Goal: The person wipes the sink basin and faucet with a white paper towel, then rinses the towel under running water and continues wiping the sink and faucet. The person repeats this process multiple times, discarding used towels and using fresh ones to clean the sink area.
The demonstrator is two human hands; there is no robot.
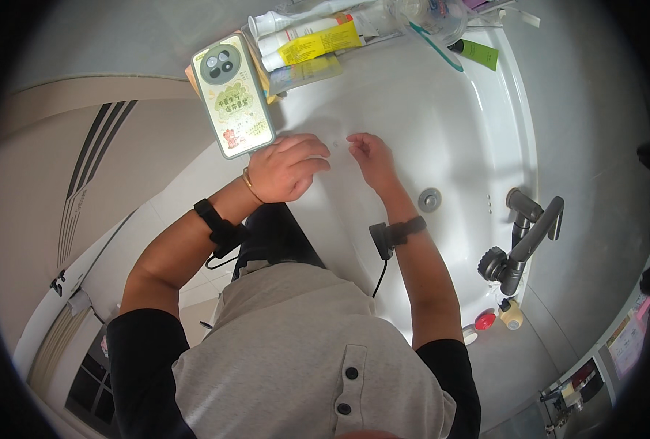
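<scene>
My left hand [292,167] is over the front edge of the white washbasin [434,126], palm down with its fingers loosely bent and apart. Nothing shows in it, though its palm is hidden. Just beyond its knuckles is the lower end of a smartphone in a printed case [237,99], its back facing up. My right hand [374,159] hovers over the basin with thumb and fingers curled close together. Whether something small sits between those fingertips is not visible. In the gap between my hands, a tiny pale spot [335,144] shows on the white surface; what it is stays unclear.
A grey faucet [528,241] rises at the basin's right side, near the round drain [429,200]. Tubes, among them a yellow one [322,43], crowd the far end with a green tube [478,54]. A red-lidded container [485,320] and a yellowish bottle [511,315] stand near the faucet.
</scene>
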